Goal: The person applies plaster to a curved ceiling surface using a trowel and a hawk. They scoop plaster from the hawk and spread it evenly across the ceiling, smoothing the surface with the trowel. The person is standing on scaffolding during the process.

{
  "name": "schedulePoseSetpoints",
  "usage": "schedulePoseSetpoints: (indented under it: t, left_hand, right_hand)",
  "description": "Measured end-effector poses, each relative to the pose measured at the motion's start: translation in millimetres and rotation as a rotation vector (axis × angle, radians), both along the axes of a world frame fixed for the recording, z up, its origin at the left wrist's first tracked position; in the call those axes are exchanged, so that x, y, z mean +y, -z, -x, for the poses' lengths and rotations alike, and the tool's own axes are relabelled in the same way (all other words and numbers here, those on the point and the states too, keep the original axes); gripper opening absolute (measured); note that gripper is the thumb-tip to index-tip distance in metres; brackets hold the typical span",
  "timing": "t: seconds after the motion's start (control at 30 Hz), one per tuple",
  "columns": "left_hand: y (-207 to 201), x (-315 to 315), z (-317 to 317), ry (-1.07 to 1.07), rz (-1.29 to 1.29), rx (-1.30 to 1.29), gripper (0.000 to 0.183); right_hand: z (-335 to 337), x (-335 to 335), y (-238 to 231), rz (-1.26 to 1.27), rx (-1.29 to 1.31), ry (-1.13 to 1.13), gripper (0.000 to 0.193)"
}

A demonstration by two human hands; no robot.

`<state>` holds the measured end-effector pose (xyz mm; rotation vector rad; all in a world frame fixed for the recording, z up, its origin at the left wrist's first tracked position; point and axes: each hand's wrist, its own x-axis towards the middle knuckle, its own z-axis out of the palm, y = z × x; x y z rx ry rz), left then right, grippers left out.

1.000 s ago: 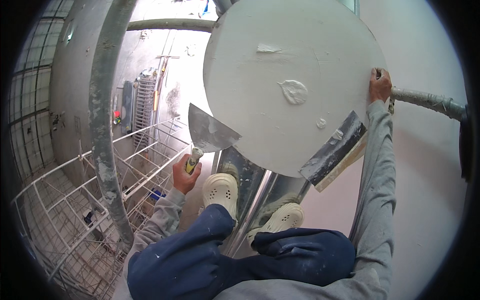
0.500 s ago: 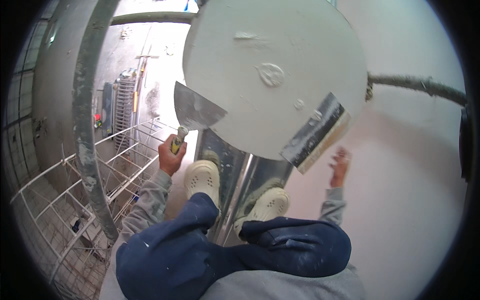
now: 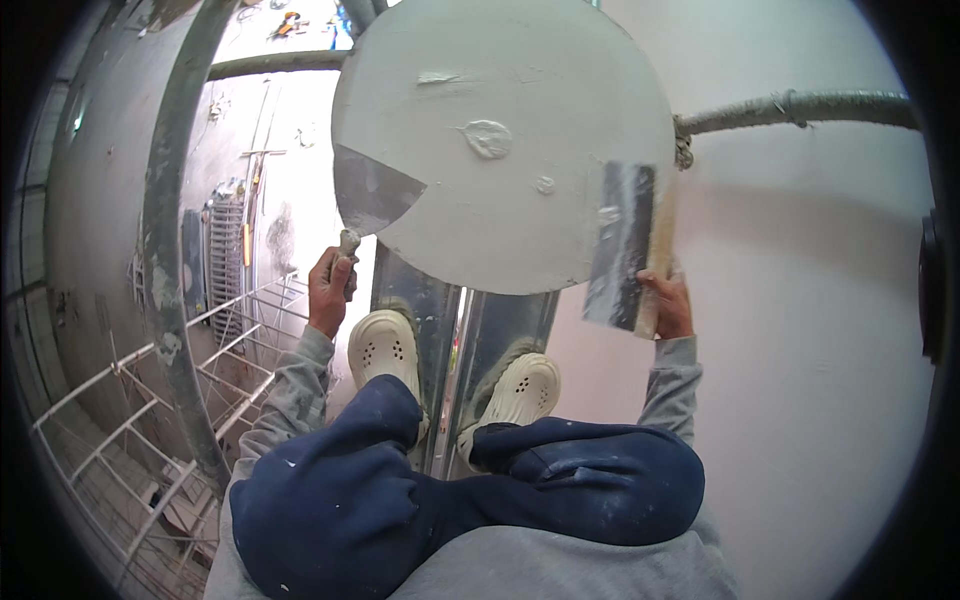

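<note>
My left hand (image 3: 330, 288) is closed around the handle of a fan-shaped putty knife (image 3: 378, 188), whose grey blade overlaps the left edge of a large round white board (image 3: 470, 220). Several dabs of white plaster (image 3: 488, 139) sit on the board. At its right side, my right hand (image 3: 674, 303) grips a wide rectangular skimming blade (image 3: 625, 240), thumb over the dark, plaster-smeared face. That blade is slightly blurred and stands nearly upright in the picture, its upper part over the board's edge.
Beneath my cream clogs (image 3: 385, 345) runs a raised metal plank (image 3: 415, 282). A scaffold pole (image 3: 172, 250) rises on the left, above white metal frames (image 3: 130, 410) lower down. A pale wall (image 3: 790, 360) fills the right, crossed by a crusted horizontal pole (image 3: 800, 108).
My right hand, earlier apart from the skimming blade at the board's edge, now grips it. The blade has turned from slanted to nearly upright. The view has shifted, with the board appearing further left.
</note>
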<state>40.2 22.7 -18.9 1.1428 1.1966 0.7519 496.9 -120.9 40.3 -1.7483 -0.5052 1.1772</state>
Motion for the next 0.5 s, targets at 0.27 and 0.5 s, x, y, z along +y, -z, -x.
schedulePoseSetpoints:
  t: [0.27,0.5]
  left_hand:
    - [-17,-7,1,-0.039,0.206,-0.417,0.023]
    - [-13,-1,2,-0.058,0.231,-0.383,0.022]
  right_hand:
    - [-13,114,-54,0.02,-1.082,-0.612,0.055]
    - [14,100,58,-0.209,-1.269,-0.683,0.054]
